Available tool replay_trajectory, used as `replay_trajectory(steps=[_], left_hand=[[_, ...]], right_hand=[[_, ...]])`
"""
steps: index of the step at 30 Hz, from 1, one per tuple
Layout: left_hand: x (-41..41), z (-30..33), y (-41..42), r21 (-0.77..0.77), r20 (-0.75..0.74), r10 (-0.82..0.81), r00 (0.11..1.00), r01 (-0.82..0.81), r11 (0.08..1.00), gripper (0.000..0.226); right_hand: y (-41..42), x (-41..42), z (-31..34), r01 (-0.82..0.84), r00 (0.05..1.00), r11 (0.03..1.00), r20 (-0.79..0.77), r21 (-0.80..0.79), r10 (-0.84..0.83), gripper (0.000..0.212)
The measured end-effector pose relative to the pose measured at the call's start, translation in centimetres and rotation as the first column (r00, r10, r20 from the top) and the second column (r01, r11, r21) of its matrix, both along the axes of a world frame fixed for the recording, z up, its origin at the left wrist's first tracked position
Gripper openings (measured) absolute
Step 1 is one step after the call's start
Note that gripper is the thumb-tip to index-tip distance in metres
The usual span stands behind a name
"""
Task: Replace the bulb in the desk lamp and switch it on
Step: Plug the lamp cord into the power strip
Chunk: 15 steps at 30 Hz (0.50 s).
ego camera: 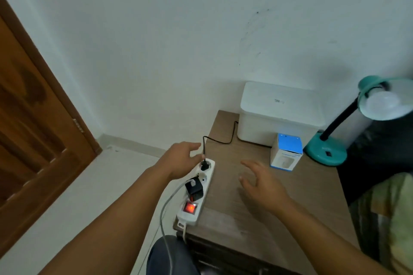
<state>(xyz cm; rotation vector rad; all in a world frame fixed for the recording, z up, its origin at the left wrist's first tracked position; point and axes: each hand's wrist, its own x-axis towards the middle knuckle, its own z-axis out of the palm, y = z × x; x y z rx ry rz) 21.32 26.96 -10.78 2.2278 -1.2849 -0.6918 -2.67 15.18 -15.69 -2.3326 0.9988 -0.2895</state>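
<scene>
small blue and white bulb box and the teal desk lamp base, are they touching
Apart. The head view shows a strip of bare brown tabletop between the small blue and white bulb box and the round teal desk lamp base to its right.

Bare tabletop (252, 212) (bulb box (286, 152) beyond)

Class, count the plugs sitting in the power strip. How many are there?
2. A small black plug in the far socket of the power strip, by the left hand; a black adapter nearer the lit switch.
</scene>
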Motion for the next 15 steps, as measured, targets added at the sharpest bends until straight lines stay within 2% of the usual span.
replay_trajectory(steps=[5,9,15], left_hand=[[-5.6,2.2,-1.1,-0.093,0.078,-0.079,0.994,0.086,0.992,0.055],[-10.8,1.6,-2.6,-0.137,0.111,-0.164,0.98,0.179,0.974,0.055],[-18.5,-1.7,-4.8,-0.094,0.012,-0.23,0.973,0.23,0.969,0.058]], right_hand=[[0.1,-4.8,0.1,0.09,0.996,0.996,-0.022,0.004,-0.09,0.064],[0.3,-9.0,-0.2,0.2,0.98,0.979,-0.03,0.032,-0.199,0.068],[0.4,-15.9,-1.4,0.351,0.937,0.934,-0.028,0.068,-0.349,0.069]])
